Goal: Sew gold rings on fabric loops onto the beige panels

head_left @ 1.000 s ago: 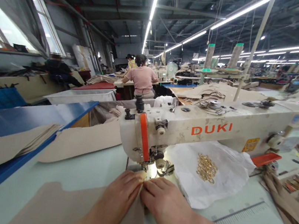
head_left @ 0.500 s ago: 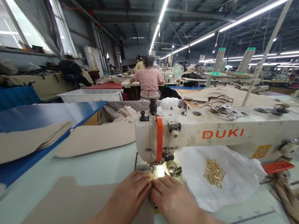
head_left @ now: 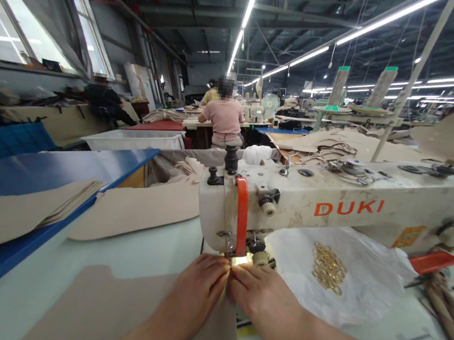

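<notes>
Left hand and right hand keep their fingertips pinched together on the beige fabric, flat on the worktop. They have crept slightly nearer the sewing machine foot, so stitching appears under way.

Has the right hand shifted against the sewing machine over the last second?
Yes, slightly: the right hand has crept forward over the beige fabric panel, nearer the needle end of the sewing machine.
</notes>
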Demonstrator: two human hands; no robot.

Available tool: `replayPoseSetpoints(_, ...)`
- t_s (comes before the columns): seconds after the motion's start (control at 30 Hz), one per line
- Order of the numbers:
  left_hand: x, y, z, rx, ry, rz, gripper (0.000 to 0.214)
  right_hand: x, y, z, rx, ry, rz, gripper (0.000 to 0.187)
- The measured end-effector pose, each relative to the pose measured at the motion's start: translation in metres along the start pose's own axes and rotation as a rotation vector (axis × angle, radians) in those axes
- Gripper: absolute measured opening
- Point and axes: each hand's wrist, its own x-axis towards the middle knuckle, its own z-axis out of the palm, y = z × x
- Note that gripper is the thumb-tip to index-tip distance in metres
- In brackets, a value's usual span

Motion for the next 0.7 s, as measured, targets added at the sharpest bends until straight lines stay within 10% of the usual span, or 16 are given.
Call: replayPoseSetpoints(0.7, 0.0024, 0.003, -0.0011, -0.043, -0.027, -0.068, 0.018, 0.0005, 0.0007, -0.0029, 0.038, -0.019, 0.031, 0.011)
